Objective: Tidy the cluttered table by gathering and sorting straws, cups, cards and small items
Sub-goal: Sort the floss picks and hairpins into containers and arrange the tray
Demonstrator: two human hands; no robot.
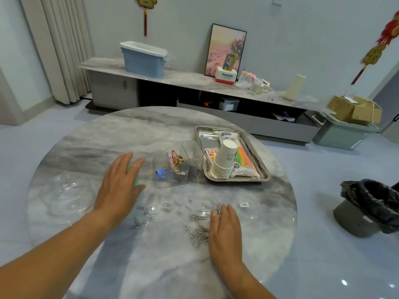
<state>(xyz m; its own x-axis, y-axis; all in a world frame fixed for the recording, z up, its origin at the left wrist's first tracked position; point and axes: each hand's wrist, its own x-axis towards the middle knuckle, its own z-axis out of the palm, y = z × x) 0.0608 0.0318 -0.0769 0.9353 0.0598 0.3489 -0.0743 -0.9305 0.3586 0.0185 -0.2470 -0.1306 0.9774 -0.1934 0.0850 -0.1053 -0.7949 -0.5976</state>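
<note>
Several silver paper clips (194, 216) lie scattered on the round marble table (129, 130). My right hand (224, 231) lies flat with straight fingers at the right edge of the clips, a few clips at its fingertips. My left hand (119, 184) is spread open over the table, covering a small green thing (136, 180). A clear divided organizer (179, 164) holds clips and small items. A steel tray (254, 180) holds a stack of paper cups (223, 161), coloured straws (244, 158) and cards (210, 155).
A clear glass lid (64, 190) sits at the table's left. A small white tag (244, 204) lies right of the clips. A black-bagged bin (371, 206) stands on the floor to the right. A low sideboard (194, 80) with boxes runs along the wall.
</note>
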